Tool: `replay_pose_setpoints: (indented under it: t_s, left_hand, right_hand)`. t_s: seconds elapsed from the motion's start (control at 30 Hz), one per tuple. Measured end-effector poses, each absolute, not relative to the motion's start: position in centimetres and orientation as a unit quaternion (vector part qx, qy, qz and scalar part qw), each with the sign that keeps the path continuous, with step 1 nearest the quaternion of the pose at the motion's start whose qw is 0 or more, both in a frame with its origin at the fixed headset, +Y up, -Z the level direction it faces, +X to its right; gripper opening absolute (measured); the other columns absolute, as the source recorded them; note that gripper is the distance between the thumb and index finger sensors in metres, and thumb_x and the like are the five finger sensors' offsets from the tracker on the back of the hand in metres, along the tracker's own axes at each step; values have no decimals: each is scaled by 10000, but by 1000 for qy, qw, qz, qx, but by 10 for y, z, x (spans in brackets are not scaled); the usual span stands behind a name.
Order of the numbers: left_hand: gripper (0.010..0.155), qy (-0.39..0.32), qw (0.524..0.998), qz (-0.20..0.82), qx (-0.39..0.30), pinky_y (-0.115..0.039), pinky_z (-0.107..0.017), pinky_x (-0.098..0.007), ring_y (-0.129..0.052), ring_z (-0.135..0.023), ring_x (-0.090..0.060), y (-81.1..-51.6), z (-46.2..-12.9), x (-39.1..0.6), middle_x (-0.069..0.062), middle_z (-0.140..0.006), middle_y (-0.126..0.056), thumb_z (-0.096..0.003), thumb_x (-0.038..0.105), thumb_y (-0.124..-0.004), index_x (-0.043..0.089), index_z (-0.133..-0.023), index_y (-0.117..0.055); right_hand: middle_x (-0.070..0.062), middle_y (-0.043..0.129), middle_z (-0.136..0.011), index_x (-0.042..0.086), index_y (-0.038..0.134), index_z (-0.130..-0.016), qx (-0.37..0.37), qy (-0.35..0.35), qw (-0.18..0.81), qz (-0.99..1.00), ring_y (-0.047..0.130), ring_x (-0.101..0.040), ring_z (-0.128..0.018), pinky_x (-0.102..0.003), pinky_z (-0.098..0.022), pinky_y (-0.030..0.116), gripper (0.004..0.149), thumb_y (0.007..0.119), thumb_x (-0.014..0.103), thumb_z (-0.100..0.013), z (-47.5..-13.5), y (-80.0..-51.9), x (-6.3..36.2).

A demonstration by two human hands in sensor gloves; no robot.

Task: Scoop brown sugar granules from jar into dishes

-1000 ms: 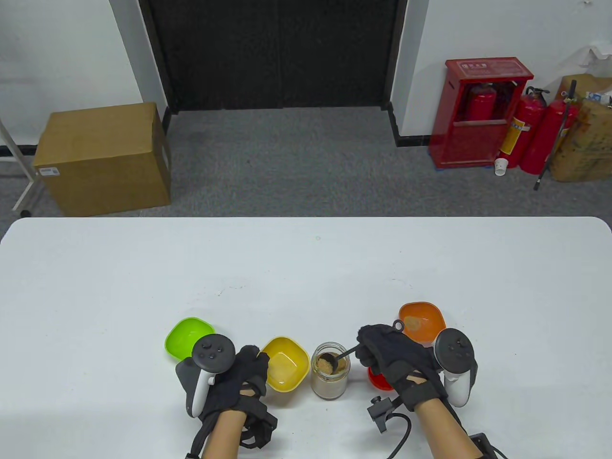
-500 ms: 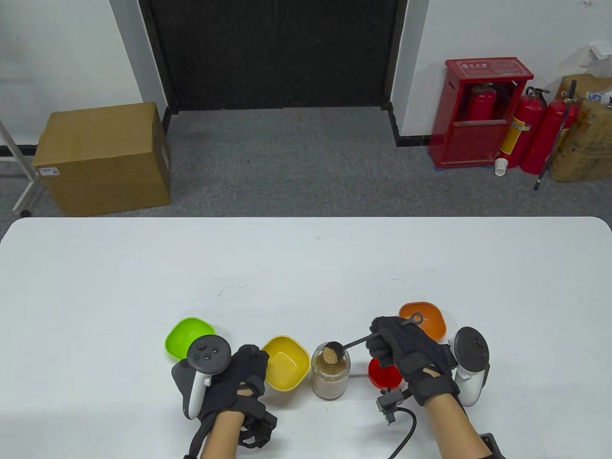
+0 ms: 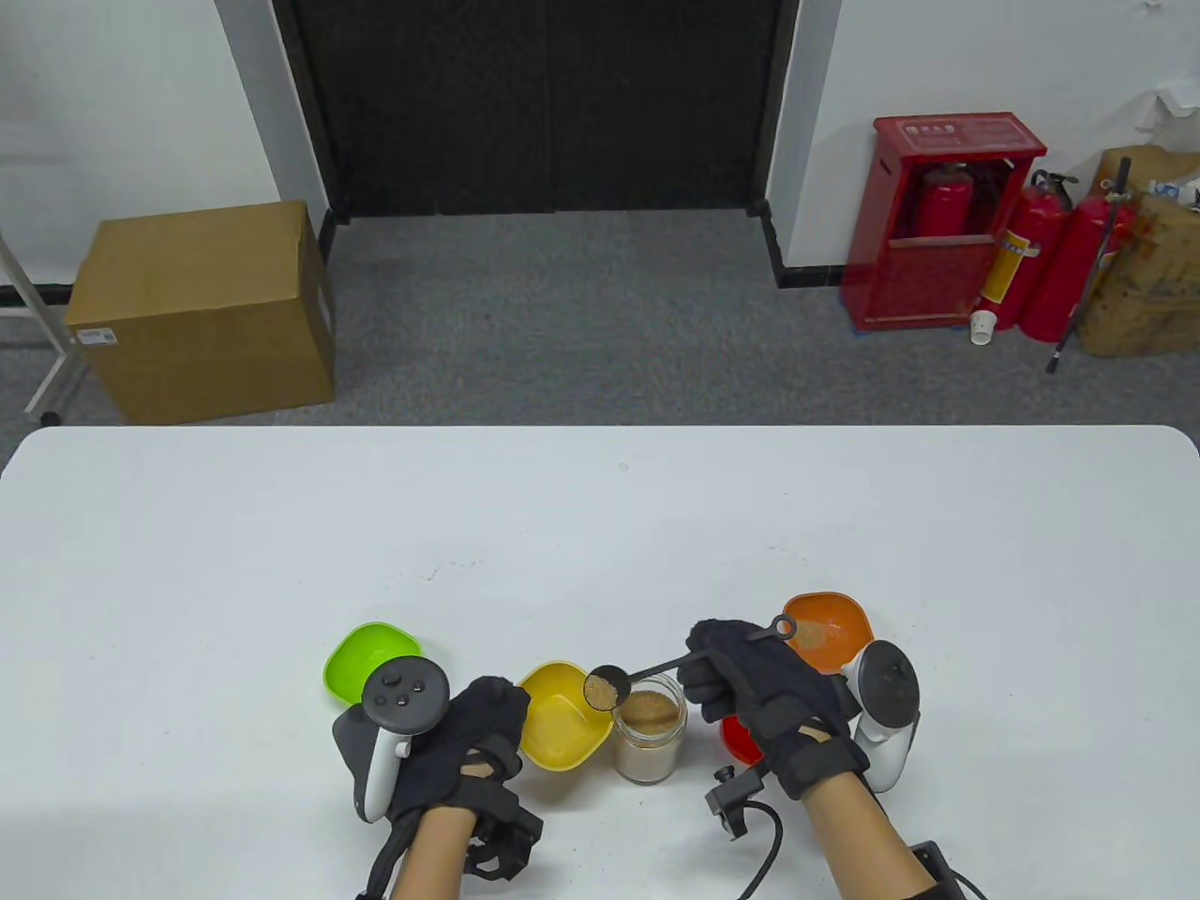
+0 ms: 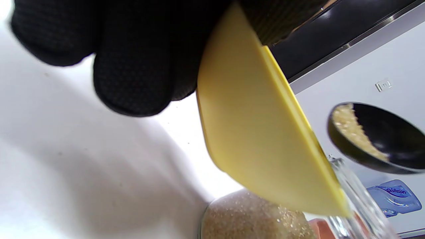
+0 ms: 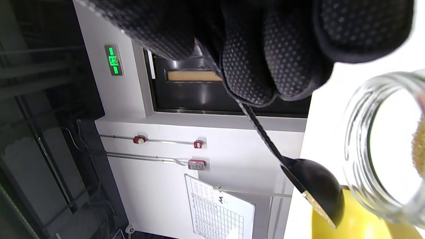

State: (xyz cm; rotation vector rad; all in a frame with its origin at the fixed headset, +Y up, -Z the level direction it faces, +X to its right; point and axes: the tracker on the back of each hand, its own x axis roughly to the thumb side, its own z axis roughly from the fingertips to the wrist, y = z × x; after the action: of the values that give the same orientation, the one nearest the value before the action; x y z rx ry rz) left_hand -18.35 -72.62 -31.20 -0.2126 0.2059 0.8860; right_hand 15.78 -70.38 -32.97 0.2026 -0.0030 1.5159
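A glass jar (image 3: 649, 737) half full of brown sugar stands near the table's front edge. My right hand (image 3: 750, 689) grips the handle of a black measuring spoon (image 3: 609, 689) heaped with sugar. Its bowl hangs over the right rim of the yellow dish (image 3: 561, 717), left of the jar mouth. My left hand (image 3: 478, 741) holds the yellow dish (image 4: 252, 132) by its left rim. The left wrist view shows the loaded spoon (image 4: 375, 139) above the dish edge and the jar (image 4: 259, 219) below. In the right wrist view, the spoon (image 5: 315, 189) hangs beside the jar (image 5: 375, 139).
A green dish (image 3: 361, 656) sits left of my left hand. An orange dish (image 3: 830, 628) holding some sugar stands behind my right hand, and a red dish (image 3: 741, 741) lies partly under it. Bare white table (image 3: 600, 525) stretches beyond the dishes.
My right hand lifted the filled spoon out of the jar and carried it left, to the yellow dish's rim. The left hand stayed on the dish.
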Motion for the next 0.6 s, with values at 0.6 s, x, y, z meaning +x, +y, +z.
replay_pose_setpoints:
  t_s: [0.6]
  left_hand:
    - [529, 100, 888, 436, -108, -888, -376, -496, -1113, -444, -252, -726, -312, -184, -125, -733, -1030, -566, 447, -775, 68, -934, -789]
  right_hand:
    - [-270, 959, -757, 121, 888, -850, 213, 20, 649, 730, 903, -477, -555, -587, -332, 814, 373, 899, 229, -493, -327, -699, 140]
